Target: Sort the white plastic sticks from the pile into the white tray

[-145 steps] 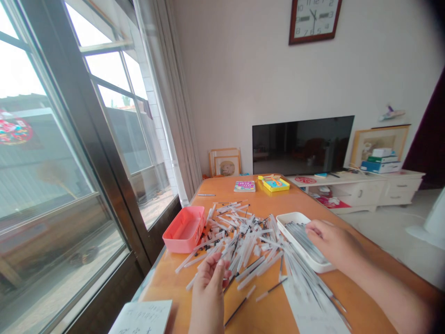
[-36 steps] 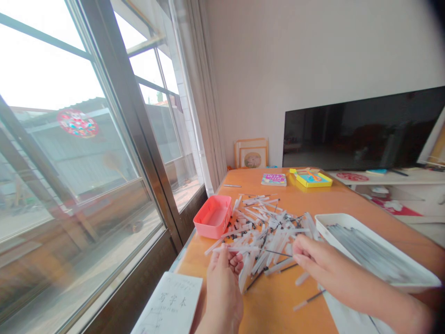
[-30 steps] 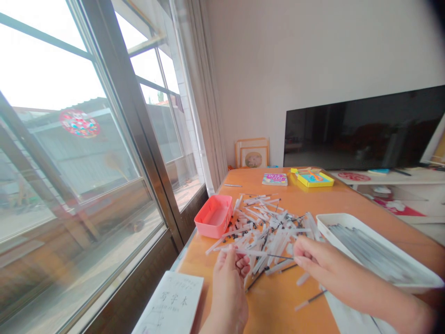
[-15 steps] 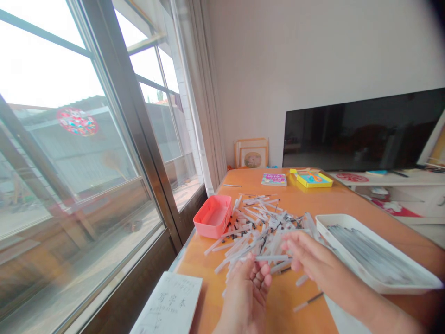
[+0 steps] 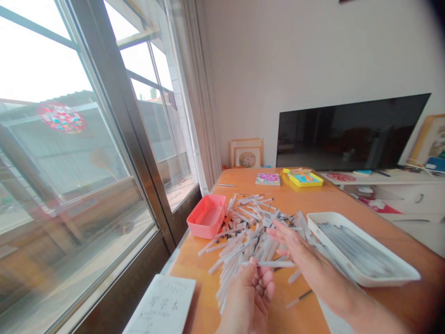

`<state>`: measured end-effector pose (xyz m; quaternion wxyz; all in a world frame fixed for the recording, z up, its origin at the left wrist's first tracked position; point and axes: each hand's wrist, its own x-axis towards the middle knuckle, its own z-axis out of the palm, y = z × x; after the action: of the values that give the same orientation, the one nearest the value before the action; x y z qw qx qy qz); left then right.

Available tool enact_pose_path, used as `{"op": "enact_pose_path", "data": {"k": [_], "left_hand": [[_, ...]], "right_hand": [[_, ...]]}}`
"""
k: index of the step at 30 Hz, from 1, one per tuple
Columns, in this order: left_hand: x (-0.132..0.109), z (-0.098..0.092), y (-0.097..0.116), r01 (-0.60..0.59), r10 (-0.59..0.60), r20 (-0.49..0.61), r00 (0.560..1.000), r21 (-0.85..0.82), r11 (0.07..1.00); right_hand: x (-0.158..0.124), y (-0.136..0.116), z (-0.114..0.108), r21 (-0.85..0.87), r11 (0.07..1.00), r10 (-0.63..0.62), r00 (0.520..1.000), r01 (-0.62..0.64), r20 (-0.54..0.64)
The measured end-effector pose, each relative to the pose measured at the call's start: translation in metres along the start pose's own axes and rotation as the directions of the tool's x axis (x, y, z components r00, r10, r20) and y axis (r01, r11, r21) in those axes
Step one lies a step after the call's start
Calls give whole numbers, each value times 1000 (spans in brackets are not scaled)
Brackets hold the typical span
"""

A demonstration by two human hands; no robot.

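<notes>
My left hand [image 5: 248,293] is closed, with a translucent white pen barrel [image 5: 278,264] pinched between thumb and fingers, lying level and pointing right. Just beyond it, my right hand [image 5: 299,250] reaches over the loose pen parts with its fingers stretched out and nothing visible in them. Beneath and past both hands spreads a heap of clear barrels [image 5: 231,253], small black pieces and thin dark refills. A white tray [image 5: 399,281] to the right holds many slim grey pens or barrels side by side. One dark-tipped refill [image 5: 299,299] lies near my right forearm.
A pink plastic basket [image 5: 206,228] stands left of the heap. At the front left is a white notebook [image 5: 163,301]. Farther back lie a silver pen [image 5: 227,185], a colourful booklet [image 5: 267,179] and a yellow tray [image 5: 306,182]. Glass doors line the left side.
My right hand has moved left and forward over the heap, away from the barrel's end. My left hand keeps hold of the barrel. The view has shifted slightly right.
</notes>
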<state>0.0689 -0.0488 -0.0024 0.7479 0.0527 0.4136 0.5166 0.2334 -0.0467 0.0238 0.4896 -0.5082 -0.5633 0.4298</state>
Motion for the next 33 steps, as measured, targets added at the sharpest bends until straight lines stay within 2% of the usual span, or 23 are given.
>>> {"op": "enact_pose_path", "data": {"k": [2, 3, 4, 6, 8, 11, 14, 18, 26, 33], "left_hand": [[-2, 2, 3, -7, 7, -19, 1000, -11, 1000], [-2, 2, 5, -12, 11, -24, 1000, -17, 1000], [-2, 2, 6, -14, 14, -26, 1000, -23, 1000], [-1, 1, 7, -14, 13, -28, 1000, -31, 999], [1, -1, 7, -19, 18, -27, 999, -32, 999], [5, -3, 6, -36, 35, -29, 999, -27, 999], [7, -4, 6, -46, 45, -40, 998, -26, 999], [7, -3, 7, -44, 43, -29, 999, -29, 999], [12, -5, 11, -55, 55, -30, 998, -27, 998], [15, -7, 10, -49, 48, -35, 998, -23, 999]], "right_hand": [[8, 3, -15, 26, 999, -43, 985, 48, -168], [12, 5, -25, 4, 999, -49, 962, 53, -267], [16, 6, -35, -59, 998, -52, 932, 33, -359], [24, 10, -55, -224, 974, -65, 898, -38, -435], [30, 15, -68, -411, 910, -118, 921, -49, -372], [38, 22, -72, -643, 765, -125, 973, -28, -192], [50, 24, -60, -782, 623, -94, 992, -6, -83], [78, 20, -34, -878, 477, -46, 999, 20, -2], [150, 26, 15, -925, 381, 44, 998, 17, 36], [181, 39, 38, -962, 273, 118, 992, 3, 37]]}}
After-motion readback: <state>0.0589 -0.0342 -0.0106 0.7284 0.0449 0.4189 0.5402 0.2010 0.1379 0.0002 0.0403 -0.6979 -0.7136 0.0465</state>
